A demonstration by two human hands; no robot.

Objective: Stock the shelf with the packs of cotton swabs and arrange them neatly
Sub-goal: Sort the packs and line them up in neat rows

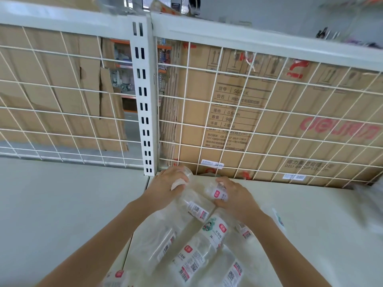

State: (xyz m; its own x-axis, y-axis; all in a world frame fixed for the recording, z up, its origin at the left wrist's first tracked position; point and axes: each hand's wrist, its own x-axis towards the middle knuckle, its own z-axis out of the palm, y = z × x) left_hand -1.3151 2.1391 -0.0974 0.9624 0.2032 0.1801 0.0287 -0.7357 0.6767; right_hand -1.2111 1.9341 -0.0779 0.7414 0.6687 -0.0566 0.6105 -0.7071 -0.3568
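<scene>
Several clear packs of cotton swabs (194, 251) with white and red labels lie in a loose heap on the pale shelf (310, 214) in front of me. My left hand (165, 185) grips one clear pack (184, 177) by its far end, close to the wire back of the shelf. My right hand (232, 195) holds a second pack (217, 192) with a red label, its fingers curled round it. Both packs sit at the far end of the heap, side by side and slightly apart.
A white wire grid (248, 112) backs the shelf, with a slotted upright post (143, 100) between two bays. Cardboard boxes (238, 121) stand behind the grid. The left bay's shelf (62, 204) adjoins this one. A blurred object (369, 195) lies at the far right.
</scene>
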